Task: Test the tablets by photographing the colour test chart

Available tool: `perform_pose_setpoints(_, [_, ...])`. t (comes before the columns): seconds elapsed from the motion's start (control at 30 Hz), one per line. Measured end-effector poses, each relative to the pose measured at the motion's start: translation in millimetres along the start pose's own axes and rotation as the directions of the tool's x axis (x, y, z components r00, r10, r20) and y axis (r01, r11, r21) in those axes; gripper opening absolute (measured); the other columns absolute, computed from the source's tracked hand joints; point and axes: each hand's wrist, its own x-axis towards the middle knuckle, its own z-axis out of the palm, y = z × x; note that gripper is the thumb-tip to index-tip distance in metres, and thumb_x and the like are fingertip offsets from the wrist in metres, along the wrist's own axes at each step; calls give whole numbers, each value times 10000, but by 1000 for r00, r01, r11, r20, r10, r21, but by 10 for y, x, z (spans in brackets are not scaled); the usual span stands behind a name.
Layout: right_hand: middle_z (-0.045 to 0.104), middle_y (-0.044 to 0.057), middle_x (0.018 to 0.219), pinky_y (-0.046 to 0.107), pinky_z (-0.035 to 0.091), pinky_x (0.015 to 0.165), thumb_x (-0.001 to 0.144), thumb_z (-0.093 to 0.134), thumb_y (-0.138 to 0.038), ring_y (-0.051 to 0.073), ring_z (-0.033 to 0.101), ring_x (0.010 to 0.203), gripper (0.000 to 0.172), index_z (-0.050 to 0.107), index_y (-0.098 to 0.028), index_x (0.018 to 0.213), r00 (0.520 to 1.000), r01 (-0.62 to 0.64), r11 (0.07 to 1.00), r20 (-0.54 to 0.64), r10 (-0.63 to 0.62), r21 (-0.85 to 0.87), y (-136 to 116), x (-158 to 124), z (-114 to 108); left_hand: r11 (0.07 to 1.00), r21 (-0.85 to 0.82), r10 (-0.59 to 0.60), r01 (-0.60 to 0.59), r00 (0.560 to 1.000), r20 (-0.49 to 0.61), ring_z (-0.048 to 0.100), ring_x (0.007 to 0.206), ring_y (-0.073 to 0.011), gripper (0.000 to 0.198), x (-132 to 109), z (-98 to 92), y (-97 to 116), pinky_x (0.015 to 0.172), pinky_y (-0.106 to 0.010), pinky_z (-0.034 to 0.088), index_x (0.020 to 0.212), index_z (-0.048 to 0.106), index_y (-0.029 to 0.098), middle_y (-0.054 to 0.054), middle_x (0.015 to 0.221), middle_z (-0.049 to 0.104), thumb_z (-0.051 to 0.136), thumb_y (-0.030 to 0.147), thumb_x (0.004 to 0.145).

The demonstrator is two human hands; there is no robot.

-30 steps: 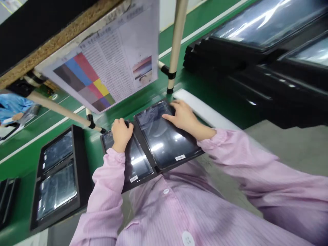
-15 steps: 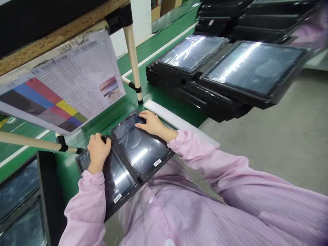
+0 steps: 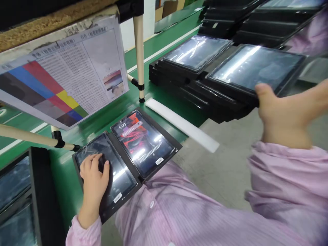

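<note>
Two tablets lie side by side in a black tray at the near edge of the green bench. The left tablet [image 3: 120, 177] has a dark screen; the right tablet [image 3: 143, 143] is lit, showing 5:09 and a red-patterned picture. My left hand [image 3: 93, 174] rests over the left tablet with its fingers apart. At the far right my right hand [image 3: 284, 114], slightly blurred, is at the front corner of a stack of black trays [image 3: 217, 106]. Its thumb overlaps the edge of the top right tablet [image 3: 256, 66]; the other fingers are hidden.
A white strip [image 3: 181, 124] lies between my tray and the stack, jutting past the bench edge. On the left, a printed colour chart [image 3: 61, 78] hangs from a shelf on beige posts [image 3: 138, 51]. Another black tray with tablets [image 3: 42, 191] stands at lower left.
My right hand has left the right tablet and moved right to the tray stack. That tablet's screen has lit up. My left hand has slid nearer along the left tablet.
</note>
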Motion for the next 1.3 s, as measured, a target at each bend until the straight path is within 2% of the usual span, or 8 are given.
perform_pose_setpoints(0.13, [246,252,1604,473,265,1172,813,679,-649,275,220,1526,1043,260,-92,1588,951,-29,992,309,-9,120,125,66,161,998,-46,40,-40,999,-12,561,1153,-337,281,28,23,-21,1082,-561,357,1075,631,213,-133,1125,639,514,412,914])
perform_pose_setpoints(0.37, [327,262,1546,435,248,1203,715,836,-269,304,319,1473,870,465,-58,1472,952,-192,962,273,135,195,-372,212,317,993,-26,112,-112,993,-28,578,1117,-343,292,36,31,-77,1035,-559,380,1072,642,195,-150,1075,655,495,395,917])
perform_pose_setpoints(0.63, [383,235,1524,370,222,1222,679,862,-415,235,312,1484,880,487,-83,1402,971,117,950,169,-170,288,-22,53,387,993,-16,120,-120,993,-23,593,1102,-326,317,30,2,-54,994,-529,428,1075,662,167,-161,1112,652,491,400,943])
perform_pose_setpoints(0.9, [426,252,1481,529,302,1155,707,762,-609,340,399,1415,775,551,-109,1261,979,125,937,115,-170,326,108,117,545,997,11,72,-75,986,148,619,963,-324,420,165,-116,-116,932,-560,481,1120,682,120,-154,996,671,472,428,926])
perform_pose_setpoints(1.0, [441,239,1471,524,287,1174,712,766,-607,335,407,1413,754,555,-123,1250,982,113,931,101,-157,347,132,107,594,991,-44,133,-126,941,310,635,979,-314,377,522,-310,304,924,-532,494,1087,694,143,-142,1027,690,485,412,925])
perform_pose_setpoints(1.1, [382,238,1509,522,256,1202,631,816,-643,352,349,1451,904,518,-136,1318,987,110,917,67,-146,384,208,26,679,932,-247,341,-265,870,356,642,1017,-277,264,1079,-265,1156,946,-464,493,1047,706,181,-103,1040,706,549,337,904])
perform_pose_setpoints(1.17, [297,254,1551,527,282,1194,574,833,-682,375,283,1485,1080,441,-136,1420,995,67,914,45,-93,400,233,-61,703,843,-469,454,-264,817,355,653,967,-243,156,1535,23,1802,952,-419,491,955,724,206,-65,986,723,628,268,849])
perform_pose_setpoints(1.3, [297,250,1571,558,319,1179,656,764,-726,380,273,1500,1127,323,-175,1535,997,-43,922,72,17,384,151,-195,604,731,-670,376,-132,897,234,639,1088,-211,191,2507,961,2854,1021,-349,469,1013,683,187,-86,1105,707,657,204,824])
